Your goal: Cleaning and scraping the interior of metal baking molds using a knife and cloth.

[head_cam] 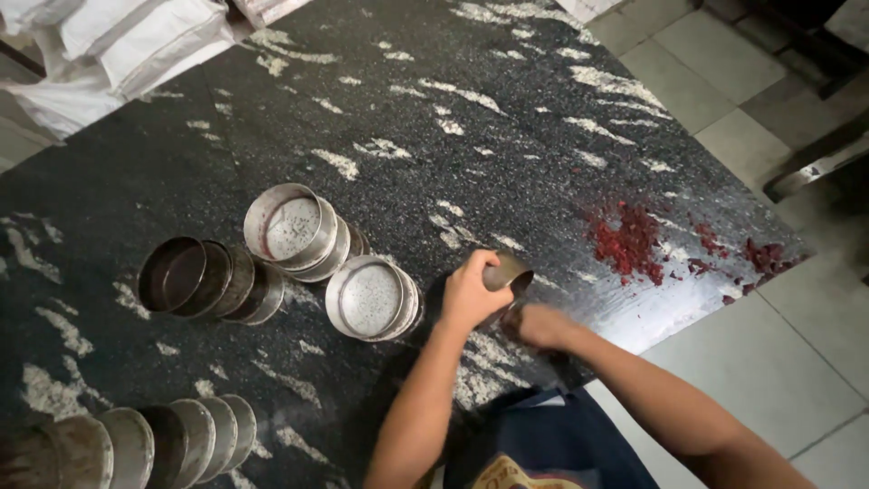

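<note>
Head view: left hand (471,294) grips metal tin (509,273); right hand (539,324) just below.

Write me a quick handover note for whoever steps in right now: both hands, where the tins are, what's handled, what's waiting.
Left hand: closed around a small metal tin at the counter's near edge.
Right hand: low beside that tin; grip unclear.
Handled: only this tin is in hand.
Waiting: two stacks of round tins and lying left of it, a dark stack further left, another row at the near-left corner.
Red crumbs lie to the right.
</note>
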